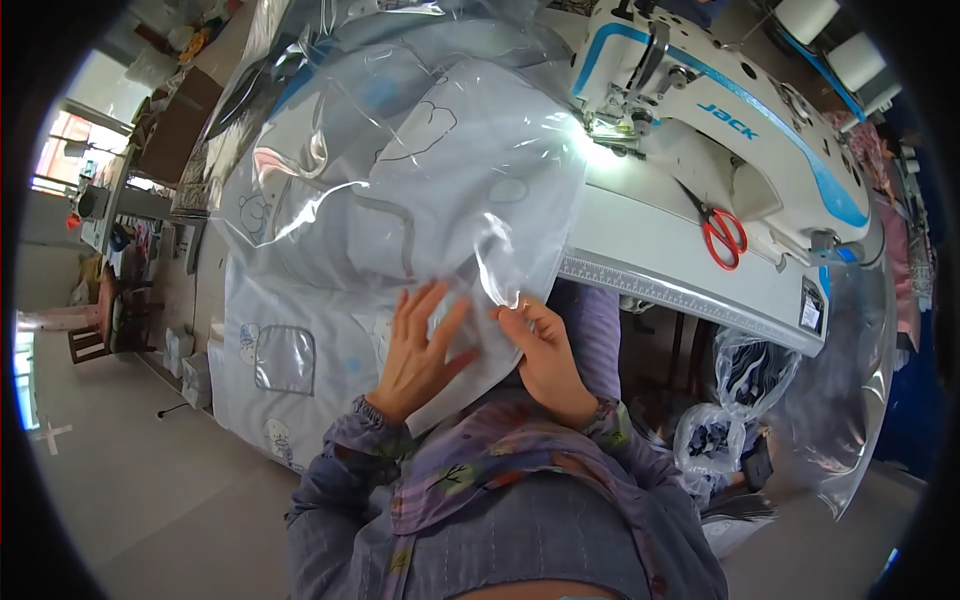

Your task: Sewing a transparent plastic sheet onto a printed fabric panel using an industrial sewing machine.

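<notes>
A white printed fabric [320,330] with cartoon animal outlines and a small square patch spreads across the table and hangs over its near edge. Clear plastic sheeting [330,190] lies creased and shiny over its upper part. My left hand [424,350] rests on or just above the material, fingers spread and slightly blurred. Pinched between the thumb and fingers of my right hand [545,352] is the edge of the clear sheeting, close to my lap. Whether the fabric is caught in that pinch too, I cannot tell.
A white and blue sewing machine [720,110] stands at the far right, its lamp lit over the needle. Red-handled scissors [722,236] lie on its bed, behind a ruler strip [660,283]. Plastic bags of scraps [715,435] sit below. A wooden chair [105,315] stands left.
</notes>
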Available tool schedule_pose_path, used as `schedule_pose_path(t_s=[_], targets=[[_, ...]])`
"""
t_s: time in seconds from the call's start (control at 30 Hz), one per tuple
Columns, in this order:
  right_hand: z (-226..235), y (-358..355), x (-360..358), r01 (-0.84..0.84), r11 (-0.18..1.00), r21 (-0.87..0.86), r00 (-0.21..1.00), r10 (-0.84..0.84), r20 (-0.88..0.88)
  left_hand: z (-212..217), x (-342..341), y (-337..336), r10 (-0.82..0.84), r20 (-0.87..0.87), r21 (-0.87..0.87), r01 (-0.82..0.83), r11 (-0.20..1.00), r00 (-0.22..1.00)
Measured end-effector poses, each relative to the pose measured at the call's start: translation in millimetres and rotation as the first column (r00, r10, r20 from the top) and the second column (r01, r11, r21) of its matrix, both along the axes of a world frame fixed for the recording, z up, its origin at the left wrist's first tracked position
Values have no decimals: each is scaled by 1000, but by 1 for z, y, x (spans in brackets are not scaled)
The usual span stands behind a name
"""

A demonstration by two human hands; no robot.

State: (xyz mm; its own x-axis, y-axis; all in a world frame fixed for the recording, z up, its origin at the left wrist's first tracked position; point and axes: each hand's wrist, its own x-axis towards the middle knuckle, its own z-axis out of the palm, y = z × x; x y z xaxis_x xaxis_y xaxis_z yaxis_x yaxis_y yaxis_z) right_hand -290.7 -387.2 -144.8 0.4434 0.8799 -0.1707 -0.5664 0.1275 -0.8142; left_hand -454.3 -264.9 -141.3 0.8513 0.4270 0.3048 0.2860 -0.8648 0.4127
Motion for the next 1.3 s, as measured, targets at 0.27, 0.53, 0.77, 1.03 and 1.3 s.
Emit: schedule_pose_path(t_s=[0.27,0.53,0.77,1.03,1.3], targets=[[-2,-3,-15,33,997,68,999,-31,-36,-39,-8,-6,120,17,27,-120,992,993],[-39,-20,4,158,987,-16,986,-157,61,138,-59,-37,-101,-430,-112,58,992,897],[-9,-11,-4,-19,998,-57,947,36,320,135,30,-41,-547,-530,-184,542,820,648],[-4,-44,6,-33,978,-204,972,79,222,40,145,23,-116,-147,356,162,920,982],[10,-41,6,-39,992,-118,999,42,27,37,143,29,-224,-144,85,238,967,964]])
